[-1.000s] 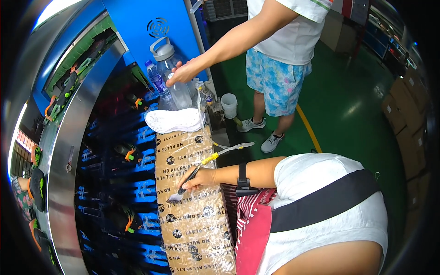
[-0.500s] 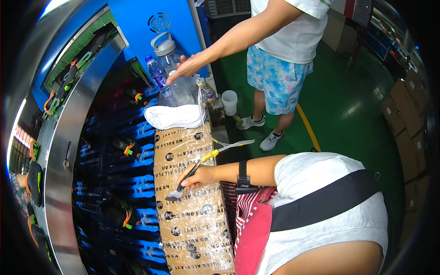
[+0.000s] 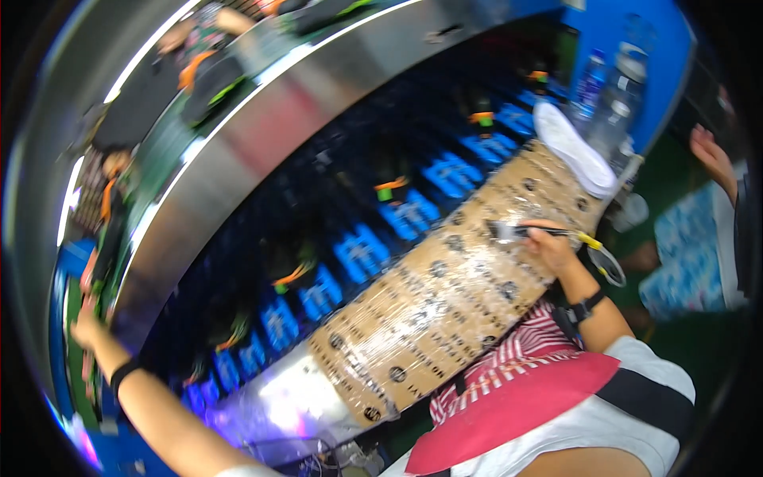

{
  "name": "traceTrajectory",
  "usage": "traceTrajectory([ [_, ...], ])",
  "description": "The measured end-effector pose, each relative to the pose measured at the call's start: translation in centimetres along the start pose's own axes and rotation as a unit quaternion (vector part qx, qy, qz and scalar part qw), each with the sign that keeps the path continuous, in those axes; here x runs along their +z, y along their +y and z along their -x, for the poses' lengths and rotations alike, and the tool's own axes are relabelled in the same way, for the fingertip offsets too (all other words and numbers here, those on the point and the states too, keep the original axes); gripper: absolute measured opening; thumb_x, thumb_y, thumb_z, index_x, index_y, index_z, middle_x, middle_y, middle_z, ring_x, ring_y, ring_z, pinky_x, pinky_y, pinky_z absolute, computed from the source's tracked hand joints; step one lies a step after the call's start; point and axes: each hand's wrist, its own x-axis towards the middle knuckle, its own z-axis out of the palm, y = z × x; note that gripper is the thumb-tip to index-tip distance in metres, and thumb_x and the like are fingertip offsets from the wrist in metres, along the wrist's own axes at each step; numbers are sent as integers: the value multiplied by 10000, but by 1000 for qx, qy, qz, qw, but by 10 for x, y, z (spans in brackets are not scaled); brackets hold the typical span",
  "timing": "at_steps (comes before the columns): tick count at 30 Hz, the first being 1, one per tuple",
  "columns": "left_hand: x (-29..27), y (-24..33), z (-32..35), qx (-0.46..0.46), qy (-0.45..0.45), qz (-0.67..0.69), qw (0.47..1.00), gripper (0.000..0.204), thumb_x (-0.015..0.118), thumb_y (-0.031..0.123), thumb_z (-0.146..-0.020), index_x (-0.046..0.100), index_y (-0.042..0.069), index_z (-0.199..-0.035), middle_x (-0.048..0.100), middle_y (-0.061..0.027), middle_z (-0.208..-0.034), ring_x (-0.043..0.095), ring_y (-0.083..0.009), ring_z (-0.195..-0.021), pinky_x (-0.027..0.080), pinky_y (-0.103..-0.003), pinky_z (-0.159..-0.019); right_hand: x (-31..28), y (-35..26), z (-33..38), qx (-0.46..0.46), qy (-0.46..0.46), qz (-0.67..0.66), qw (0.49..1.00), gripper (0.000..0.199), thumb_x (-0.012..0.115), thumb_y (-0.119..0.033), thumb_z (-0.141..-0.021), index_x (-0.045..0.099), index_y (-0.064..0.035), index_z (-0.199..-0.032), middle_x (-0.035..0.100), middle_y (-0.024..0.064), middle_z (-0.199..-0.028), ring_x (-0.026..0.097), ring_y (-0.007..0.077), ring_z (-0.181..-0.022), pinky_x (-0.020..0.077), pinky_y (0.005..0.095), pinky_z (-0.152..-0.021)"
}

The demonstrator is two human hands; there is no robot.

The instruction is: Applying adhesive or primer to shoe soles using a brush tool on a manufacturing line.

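My right hand (image 3: 548,245) is closed round the dark handle of a flat brush (image 3: 506,231), with yellow wrapping on the handle's rear part. Its pale bristles hover over or touch the plastic-wrapped cardboard (image 3: 445,274); I cannot tell which. At the far left my left hand (image 3: 86,330) reaches to the green belt behind the metal rail, beside a dark shoe (image 3: 115,230) with an orange part. Motion blur hides what its fingers do. A white shoe sole (image 3: 574,147) lies on the far right end of the cardboard.
A curved metal rail (image 3: 262,119) separates the belt from a row of blue racks (image 3: 362,250) holding dark shoes. Two bottles, a large clear one (image 3: 616,103) and a smaller blue-labelled one (image 3: 590,83), stand beyond the sole. Another person's hand (image 3: 714,159) shows at right.
The whole view has swung toward the belt, and my left arm has come into it, stretched out. My right hand still holds the brush. The other person's hand is away from the bottles.
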Motion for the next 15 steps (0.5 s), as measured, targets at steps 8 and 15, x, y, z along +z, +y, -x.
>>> traceTrajectory([
  [8, 9, 21, 1, -187, 191, 369, 890, 832, 634, 479, -707, 245, 192, -1384, 472, -201, -1256, 472, -344, -1146, 374, -431, -944, 1, -4, -4, 3, 33, 32, 999, 262, 583, -140, -817, 599, 32, -1014, 586, 55, -685, 491, 83, -538, 382, 186, -483],
  [15, -22, 54, 26, 26, 280, 301, 911, 843, 703, 311, -689, 223, 259, -1380, 452, -171, -1267, 471, -348, -1125, 373, -418, -944, 2, -2, -7, -3, 54, 53, 997, 256, 577, -127, -816, 596, 33, -1014, 595, 62, -685, 496, 86, -533, 384, 186, -476],
])
